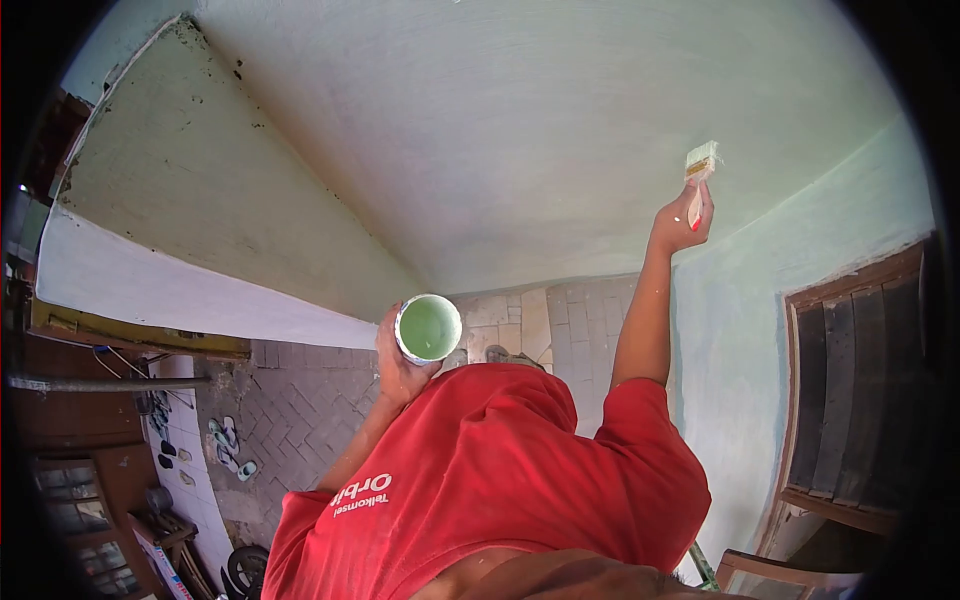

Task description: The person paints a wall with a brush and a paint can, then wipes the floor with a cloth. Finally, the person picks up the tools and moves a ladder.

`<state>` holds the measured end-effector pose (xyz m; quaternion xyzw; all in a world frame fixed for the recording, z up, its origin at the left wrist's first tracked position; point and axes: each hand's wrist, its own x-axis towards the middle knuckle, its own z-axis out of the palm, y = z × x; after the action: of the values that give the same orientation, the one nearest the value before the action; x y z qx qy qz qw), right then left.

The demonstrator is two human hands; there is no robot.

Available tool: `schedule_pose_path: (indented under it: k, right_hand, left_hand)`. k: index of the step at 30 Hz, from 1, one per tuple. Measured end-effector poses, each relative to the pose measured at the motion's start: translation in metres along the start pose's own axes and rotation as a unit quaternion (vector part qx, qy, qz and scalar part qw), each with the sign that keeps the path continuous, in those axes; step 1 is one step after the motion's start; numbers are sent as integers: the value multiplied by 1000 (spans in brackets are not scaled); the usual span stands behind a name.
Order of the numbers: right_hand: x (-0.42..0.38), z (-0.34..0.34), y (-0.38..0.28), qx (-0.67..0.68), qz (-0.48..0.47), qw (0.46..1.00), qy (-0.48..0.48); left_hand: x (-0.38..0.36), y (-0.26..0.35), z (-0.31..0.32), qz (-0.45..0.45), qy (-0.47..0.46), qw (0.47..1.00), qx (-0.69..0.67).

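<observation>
My left hand (397,362) is wrapped round a small tub of pale green paint (428,328), held upright in front of my body. Much of the tub's outer side is hidden by its rim and my fingers. Out to the right, my right hand (683,220) grips a paintbrush (699,172) by its light handle, which has a red end. The brush's bristles point up and are coated with pale paint. They overlap the pale green wall (520,130) in this view.
A protruding wall section (220,190) with dark specks stands at the left. On the right, a side wall (735,290) holds a wooden-framed window (850,390). Paving (300,400) lies below, with several sandals (225,440) at the left. A wheel (247,568) shows at lower left.
</observation>
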<state>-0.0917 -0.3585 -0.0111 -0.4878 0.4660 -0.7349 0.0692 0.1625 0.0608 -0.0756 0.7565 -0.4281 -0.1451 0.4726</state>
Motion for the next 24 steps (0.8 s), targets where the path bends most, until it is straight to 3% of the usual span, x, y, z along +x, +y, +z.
schedule_pose_path:
  k: [2,3,4,8,10,12,13,15,16,19,21,23,24]
  right_hand:
    - [-9,10,4,-23,-73,994,72]
    - [-33,24,-13,-31,-65,997,29]
    - [-62,37,-40,-34,-140,989,-18]
    - [-201,70,-144,132,-81,975,-158]
    - [-242,70,-178,200,-53,948,-241]
    - [-261,67,-194,279,-95,893,-339]
    - [-265,66,-193,272,-91,901,-326]
    - [-265,70,-187,360,-156,835,-385]
    - [-246,68,-179,332,-153,852,-375]
    - [-159,55,-109,302,-81,904,-292]
    - [-79,20,-65,228,-125,935,-243]
    - [-23,-11,-12,118,-94,975,-163]
    - [2,-21,11,65,-25,994,-89]
  left_hand:
    - [-2,-15,1,23,-3,1000,-2]
    - [-2,-19,3,27,-7,1000,0]
    - [-3,-22,5,19,-9,1000,-17]
    - [-3,-24,6,-2,-15,1000,-21]
    - [-2,-11,2,-4,-25,1000,14]
    - [-2,-9,1,9,-24,999,46]
    - [-2,-10,1,19,-38,998,51]
    - [-3,-12,0,-12,-40,999,5]
    - [0,-9,-1,-1,-49,999,10]
    - [-1,8,-1,-90,-61,986,-125]
    - [1,7,-4,-63,-72,993,-68]
    - [4,5,-6,-19,-82,996,6]
    - [6,10,-5,-16,-85,996,8]
